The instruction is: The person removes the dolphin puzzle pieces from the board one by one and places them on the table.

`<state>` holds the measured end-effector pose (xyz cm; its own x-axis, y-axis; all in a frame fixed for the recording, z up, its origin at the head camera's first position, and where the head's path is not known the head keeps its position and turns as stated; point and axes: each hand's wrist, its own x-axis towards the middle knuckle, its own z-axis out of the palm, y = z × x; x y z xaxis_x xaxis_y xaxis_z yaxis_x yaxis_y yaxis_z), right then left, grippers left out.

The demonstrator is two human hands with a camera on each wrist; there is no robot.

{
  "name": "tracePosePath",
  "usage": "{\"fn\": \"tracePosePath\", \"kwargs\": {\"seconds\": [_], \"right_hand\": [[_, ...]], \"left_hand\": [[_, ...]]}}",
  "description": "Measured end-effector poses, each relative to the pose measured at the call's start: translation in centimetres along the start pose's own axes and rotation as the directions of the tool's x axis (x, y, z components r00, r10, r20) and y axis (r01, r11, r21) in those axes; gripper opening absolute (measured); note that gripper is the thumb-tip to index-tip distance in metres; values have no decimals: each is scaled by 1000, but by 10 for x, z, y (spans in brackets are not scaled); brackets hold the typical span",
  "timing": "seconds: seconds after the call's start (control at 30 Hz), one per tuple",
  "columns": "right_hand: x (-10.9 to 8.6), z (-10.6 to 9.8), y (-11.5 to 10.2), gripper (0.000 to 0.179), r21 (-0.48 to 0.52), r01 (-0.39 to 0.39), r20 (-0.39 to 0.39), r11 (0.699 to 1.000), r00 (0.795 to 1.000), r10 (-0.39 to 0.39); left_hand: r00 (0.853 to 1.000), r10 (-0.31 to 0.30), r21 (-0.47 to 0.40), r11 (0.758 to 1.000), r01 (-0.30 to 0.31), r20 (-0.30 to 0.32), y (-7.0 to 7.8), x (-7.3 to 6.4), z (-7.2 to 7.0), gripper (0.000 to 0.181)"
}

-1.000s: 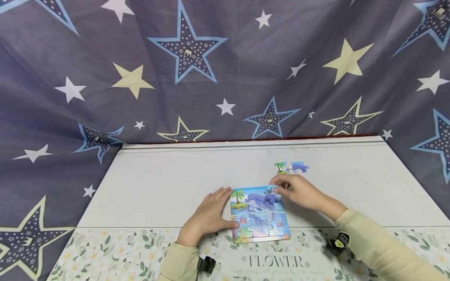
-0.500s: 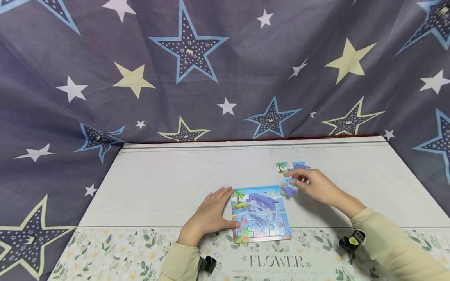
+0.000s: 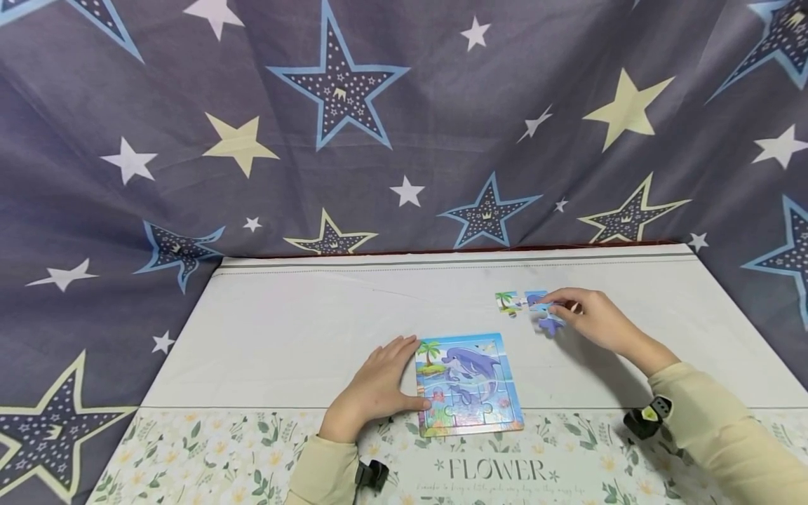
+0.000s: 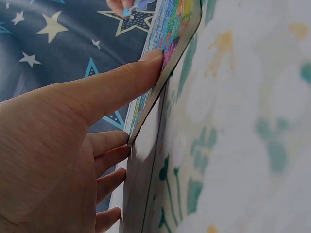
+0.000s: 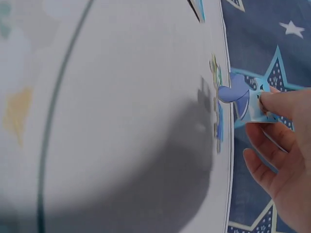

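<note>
A square dolphin jigsaw puzzle board (image 3: 467, 382) lies flat on the table, with piece outlines visible in its lower part. My left hand (image 3: 371, 393) rests along its left side, the thumb on the near left border and the fingers stretched toward the far left corner. In the left wrist view, the thumb (image 4: 124, 82) touches the board's edge. Farther right, my right hand (image 3: 600, 321) pinches a blue and purple puzzle piece (image 5: 238, 97) between thumb and fingers, above the table. Behind it lie a palm-tree piece (image 3: 506, 301) and a partly covered dolphin piece (image 3: 535, 296).
The white table covering (image 3: 303, 330) carries a floral band (image 3: 214, 456) with the word FLOWER along the near side. A dark star-patterned curtain (image 3: 404, 140) stands behind the table and at both sides. Each wrist wears a small black device.
My right hand has lifted the puzzle piece away from the board's upper right corner and carried it right and back, toward the loose pieces. The left hand has stayed in place.
</note>
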<state>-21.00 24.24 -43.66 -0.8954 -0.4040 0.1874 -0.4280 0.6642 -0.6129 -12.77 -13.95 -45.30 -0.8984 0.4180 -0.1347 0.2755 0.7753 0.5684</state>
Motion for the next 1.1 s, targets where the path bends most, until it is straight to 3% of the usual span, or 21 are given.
{"fn": "tracePosePath", "kwargs": {"seconds": [0.67, 1.1], "right_hand": [[8, -16, 32, 15, -116, -110, -144, 987, 985, 93], [13, -19, 41, 22, -146, -242, -86, 959, 969, 231]], "left_hand": [[1000, 3, -2, 1000, -3, -1, 0, -1, -1, 98], [1000, 6, 1, 1000, -6, 0, -1, -1, 1, 99]]}}
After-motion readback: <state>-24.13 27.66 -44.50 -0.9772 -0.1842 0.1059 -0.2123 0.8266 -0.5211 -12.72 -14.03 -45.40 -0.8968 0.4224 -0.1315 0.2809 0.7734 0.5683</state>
